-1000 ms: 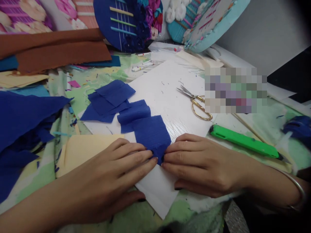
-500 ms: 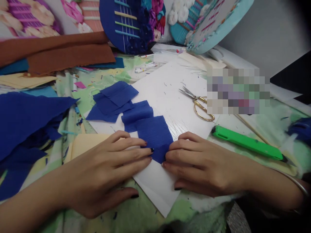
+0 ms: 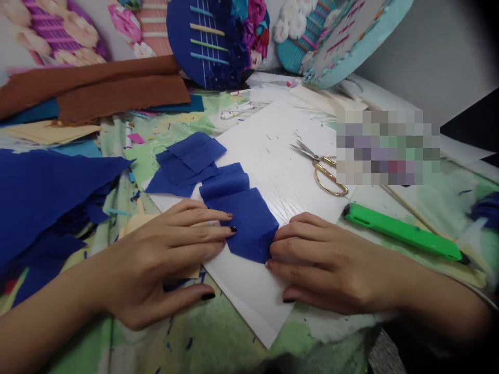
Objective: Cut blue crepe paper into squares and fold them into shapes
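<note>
One blue crepe-paper piece (image 3: 251,223) lies on a white board (image 3: 249,291) between the left hand (image 3: 156,259) and right hand (image 3: 333,265). Left fingers stretch flat over its left edge; right fingers bunch at its near-right corner, grip unclear.

Between the left hand (image 3: 163,249) and the right hand (image 3: 331,262), a small sheet (image 3: 251,223) lies on the board (image 3: 268,311), itself on the table (image 3: 218,327). Beyond the left hand, a pile of sheets (image 3: 191,156) lies partly over the board. Scissors (image 3: 330,179) lie beyond the right hand; a cutter (image 3: 405,234) sits nearer it, by the board's right edge. A larger sheet (image 3: 54,192) lies left of the left hand. Far beyond both hands stand discs (image 3: 189,41).
</note>
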A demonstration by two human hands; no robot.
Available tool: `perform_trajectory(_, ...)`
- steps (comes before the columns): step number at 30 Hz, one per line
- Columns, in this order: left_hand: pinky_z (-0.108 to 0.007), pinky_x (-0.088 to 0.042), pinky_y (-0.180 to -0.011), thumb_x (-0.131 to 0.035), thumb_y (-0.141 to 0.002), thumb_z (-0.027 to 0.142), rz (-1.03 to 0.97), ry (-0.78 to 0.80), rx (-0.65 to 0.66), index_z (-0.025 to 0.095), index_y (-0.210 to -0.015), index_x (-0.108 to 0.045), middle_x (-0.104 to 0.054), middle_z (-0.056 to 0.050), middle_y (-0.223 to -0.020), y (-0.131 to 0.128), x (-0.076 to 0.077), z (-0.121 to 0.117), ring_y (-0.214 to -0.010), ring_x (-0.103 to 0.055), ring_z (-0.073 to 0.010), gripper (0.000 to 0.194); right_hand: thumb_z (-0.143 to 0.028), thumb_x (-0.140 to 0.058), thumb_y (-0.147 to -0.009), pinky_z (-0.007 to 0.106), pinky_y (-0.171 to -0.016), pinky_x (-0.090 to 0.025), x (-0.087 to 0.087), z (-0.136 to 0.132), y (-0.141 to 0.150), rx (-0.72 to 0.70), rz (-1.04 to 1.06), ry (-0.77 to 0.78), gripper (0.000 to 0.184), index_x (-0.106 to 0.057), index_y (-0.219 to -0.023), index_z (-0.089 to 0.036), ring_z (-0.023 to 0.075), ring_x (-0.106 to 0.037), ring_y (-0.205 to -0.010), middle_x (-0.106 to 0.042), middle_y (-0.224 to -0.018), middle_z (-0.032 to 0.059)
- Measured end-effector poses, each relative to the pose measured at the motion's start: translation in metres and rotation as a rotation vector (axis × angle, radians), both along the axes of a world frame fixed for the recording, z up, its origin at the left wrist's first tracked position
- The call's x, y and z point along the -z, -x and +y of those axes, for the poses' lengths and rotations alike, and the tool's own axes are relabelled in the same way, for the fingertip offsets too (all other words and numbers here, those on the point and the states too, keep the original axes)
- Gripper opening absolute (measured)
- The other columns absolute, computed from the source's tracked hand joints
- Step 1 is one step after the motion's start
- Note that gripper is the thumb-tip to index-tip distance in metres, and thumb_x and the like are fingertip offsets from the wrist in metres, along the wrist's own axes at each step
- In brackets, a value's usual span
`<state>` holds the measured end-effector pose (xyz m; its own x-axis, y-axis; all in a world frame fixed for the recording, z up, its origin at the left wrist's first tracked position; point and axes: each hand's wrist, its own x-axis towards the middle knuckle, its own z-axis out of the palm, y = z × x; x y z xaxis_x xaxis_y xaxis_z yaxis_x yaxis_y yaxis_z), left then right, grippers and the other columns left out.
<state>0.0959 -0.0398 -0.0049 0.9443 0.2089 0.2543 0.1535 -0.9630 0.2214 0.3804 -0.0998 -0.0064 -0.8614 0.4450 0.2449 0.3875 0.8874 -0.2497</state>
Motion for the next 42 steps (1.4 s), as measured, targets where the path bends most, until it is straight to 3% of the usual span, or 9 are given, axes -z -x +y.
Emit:
perform_trajectory(5, -0.043, -0.040, -0.102, -0.057, -0.081, 0.016, -0.120, 0.036, -0.148, 0.020, -0.122, -0.053, -0.062, -0.008, -0.124, -0.002, 0.010, 0.003, -0.120, -0.052, -0.0218, 0.041, -0.025, -0.058, -0.089, 0.039, -0.089, -0.048, 0.002, 0.004, -0.004, 0.064, 0.084, -0.119, 0.017, -0.062, -0.080, -0.011, 0.0226, -0.057, -0.104, -0.067, -0.098, 0.0131)
perform_trajectory(12, -0.051, -0.042, -0.092, -0.057, -0.084, 0.028, 0.053, -0.077, -0.055, 0.012, -0.125, -0.053, -0.057, -0.016, -0.126, -0.010, 0.005, -0.004, -0.113, -0.052, -0.0316, 0.045, -0.016, -0.059, -0.086, 0.045, -0.088, -0.048, 0.007, 0.013, -0.011, 0.348, 0.073, -0.335, 0.012, -0.064, -0.094, -0.008, 0.0278, -0.056, -0.107, -0.068, -0.105, 0.0147)
perform_trajectory(19, -0.042, -0.048, -0.073, -0.054, -0.086, 0.014, -0.130, -0.219, -0.260, 0.008, -0.109, -0.061, -0.061, -0.014, -0.093, -0.033, 0.016, -0.030, -0.084, -0.055, -0.0255, 0.025, -0.014, -0.054, -0.089, 0.040, -0.085, -0.046, 0.003, 0.002, 0.017, 0.176, 0.096, -0.215, 0.020, -0.062, -0.106, -0.008, 0.0241, -0.055, -0.101, -0.067, -0.104, 0.0111)
perform_trajectory(27, -0.051, -0.043, -0.089, -0.051, -0.089, 0.035, -0.034, -0.229, -0.421, 0.002, -0.112, -0.055, -0.057, -0.022, -0.114, -0.025, 0.017, -0.014, -0.107, -0.051, -0.0347, 0.041, -0.012, -0.043, -0.094, 0.038, -0.078, -0.046, 0.008, 0.011, 0.024, 0.166, -0.015, -0.230, 0.023, -0.066, -0.092, -0.008, 0.0223, -0.057, -0.092, -0.068, -0.091, 0.0114)
perform_trajectory(33, -0.060, -0.035, -0.096, -0.040, -0.091, 0.047, 0.086, -0.294, -0.645, 0.004, -0.121, -0.051, -0.054, -0.024, -0.125, -0.012, 0.024, 0.008, -0.116, -0.047, -0.0413, 0.054, -0.008, -0.048, -0.090, 0.036, -0.076, -0.049, 0.012, 0.018, 0.019, 0.160, 0.119, -0.203, 0.018, -0.065, -0.091, -0.008, 0.0205, -0.059, -0.087, -0.068, -0.088, 0.0108)
perform_trajectory(35, -0.062, -0.029, -0.100, -0.045, -0.090, 0.046, 0.024, -0.282, -0.610, 0.006, -0.120, -0.051, -0.053, -0.023, -0.127, -0.011, 0.022, 0.006, -0.122, -0.043, -0.0412, 0.051, -0.007, -0.051, -0.087, 0.035, -0.077, -0.050, 0.013, 0.018, 0.017, 0.170, 0.195, -0.167, 0.015, -0.064, -0.093, -0.008, 0.0196, -0.060, -0.087, -0.068, -0.089, 0.0111)
perform_trajectory(37, -0.059, -0.027, -0.104, -0.053, -0.087, 0.044, -0.064, -0.216, -0.449, 0.009, -0.120, -0.049, -0.051, -0.021, -0.129, -0.014, 0.017, -0.004, -0.126, -0.039, -0.0375, 0.048, -0.006, -0.053, -0.085, 0.034, -0.079, -0.051, 0.015, 0.018, 0.016, 0.175, 0.232, -0.128, 0.014, -0.064, -0.093, -0.008, 0.0188, -0.061, -0.089, -0.068, -0.090, 0.0116)
perform_trajectory(39, -0.053, -0.031, -0.104, -0.060, -0.085, 0.040, -0.100, -0.099, -0.253, 0.009, -0.119, -0.050, -0.053, -0.019, -0.126, -0.021, 0.012, -0.017, -0.125, -0.040, -0.0338, 0.047, -0.006, -0.053, -0.085, 0.033, -0.082, -0.051, 0.015, 0.016, 0.015, 0.165, 0.243, -0.110, 0.013, -0.063, -0.093, -0.008, 0.0189, -0.061, -0.092, -0.069, -0.093, 0.0124)
perform_trajectory(42, -0.044, -0.041, -0.092, -0.059, -0.086, 0.020, -0.126, -0.027, -0.166, 0.009, -0.106, -0.057, -0.062, -0.014, -0.107, -0.032, 0.011, -0.032, -0.107, -0.051, -0.0278, 0.023, -0.005, -0.052, -0.086, 0.033, -0.083, -0.051, 0.015, 0.014, 0.014, 0.146, 0.249, -0.105, 0.014, -0.062, -0.094, -0.009, 0.0195, -0.061, -0.095, -0.069, -0.096, 0.0121)
